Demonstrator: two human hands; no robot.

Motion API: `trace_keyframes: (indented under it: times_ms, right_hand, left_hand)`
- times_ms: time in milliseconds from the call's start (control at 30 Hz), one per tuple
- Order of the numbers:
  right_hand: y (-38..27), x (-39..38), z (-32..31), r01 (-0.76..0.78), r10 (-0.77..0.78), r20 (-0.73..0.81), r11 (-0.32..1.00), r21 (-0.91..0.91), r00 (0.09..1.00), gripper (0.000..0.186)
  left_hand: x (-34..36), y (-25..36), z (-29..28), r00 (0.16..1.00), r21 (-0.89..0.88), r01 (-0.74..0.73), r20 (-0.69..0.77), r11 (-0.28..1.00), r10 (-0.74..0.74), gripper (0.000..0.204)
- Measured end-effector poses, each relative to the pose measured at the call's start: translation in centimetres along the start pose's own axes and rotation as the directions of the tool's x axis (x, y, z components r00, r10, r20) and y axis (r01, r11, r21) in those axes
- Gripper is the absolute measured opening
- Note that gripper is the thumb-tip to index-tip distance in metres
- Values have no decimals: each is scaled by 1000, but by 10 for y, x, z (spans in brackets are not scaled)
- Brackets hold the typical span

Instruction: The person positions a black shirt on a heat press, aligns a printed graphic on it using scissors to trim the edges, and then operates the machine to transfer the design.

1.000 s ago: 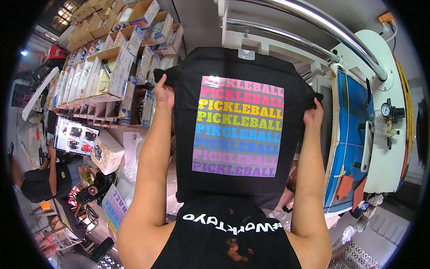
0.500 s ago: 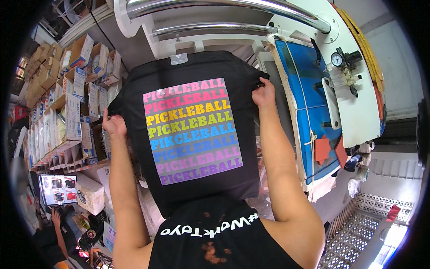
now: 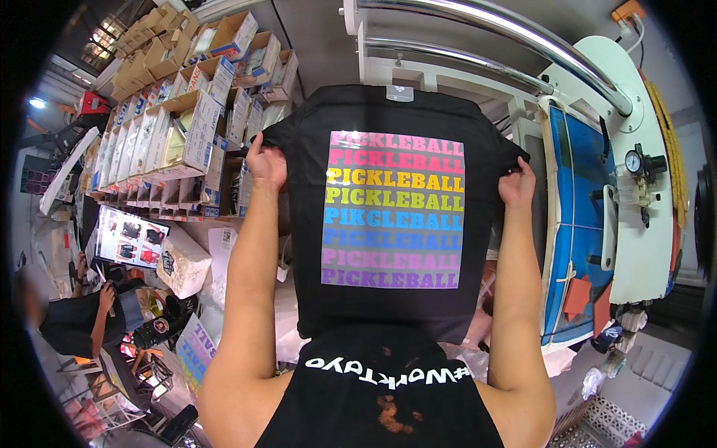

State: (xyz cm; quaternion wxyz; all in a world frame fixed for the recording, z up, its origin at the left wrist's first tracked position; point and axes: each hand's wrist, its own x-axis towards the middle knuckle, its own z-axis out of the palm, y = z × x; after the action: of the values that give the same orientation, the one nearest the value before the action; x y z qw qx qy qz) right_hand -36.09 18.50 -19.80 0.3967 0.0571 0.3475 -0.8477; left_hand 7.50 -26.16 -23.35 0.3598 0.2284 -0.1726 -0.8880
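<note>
A black T-shirt [image 3: 310,239] is spread out in front of me, its collar end away from me. On its front is a shiny rectangular print [image 3: 394,213] with rows of rainbow-coloured lettering. My left hand [image 3: 267,166] grips the left sleeve, and my right hand [image 3: 517,181] pinches the right sleeve's end. Both arms reach forward, so the cloth is stretched between them. A small grey label [image 3: 399,93] shows at the collar. Whether the shirt's underside rests on anything is hidden.
Beyond the shirt stands a white press frame with chrome bars [image 3: 463,56]. At right are a blue padded panel [image 3: 579,224] and a pressure gauge [image 3: 634,160]. Left are stacked cardboard boxes [image 3: 187,138], a lit screen [image 3: 128,237] and another person's arm [image 3: 102,317].
The view has swung left, so the shirt, press and my arms appear farther right. The shirt looks straighter in the picture. Both hands keep hold of the sleeves.
</note>
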Motion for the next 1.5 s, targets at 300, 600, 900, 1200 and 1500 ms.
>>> trace_keyframes:
  times_ms: [300,600,900,1200,1500]
  right_hand:
    - [69,-162,-12,-461,256,-418,720,-518,871,53]
    - [56,-266,-56,-154,60,-200,853,-499,978,30]
    - [71,-282,-54,-35,-207,-311,782,-622,928,39]
    - [70,-288,-52,30,-232,-295,830,-557,927,32]
    - [88,-287,-37,-95,-579,-127,86,-992,806,28]
  left_hand:
    - [-158,-36,-2,846,359,531,-173,768,-504,52]
    - [-267,11,-44,942,752,301,-138,587,-306,40]
    - [-285,27,-40,980,877,200,-190,436,-66,26]
    - [-279,21,-47,982,820,188,-155,541,-106,20]
    - [-292,-17,-24,936,978,-205,208,-41,282,11]
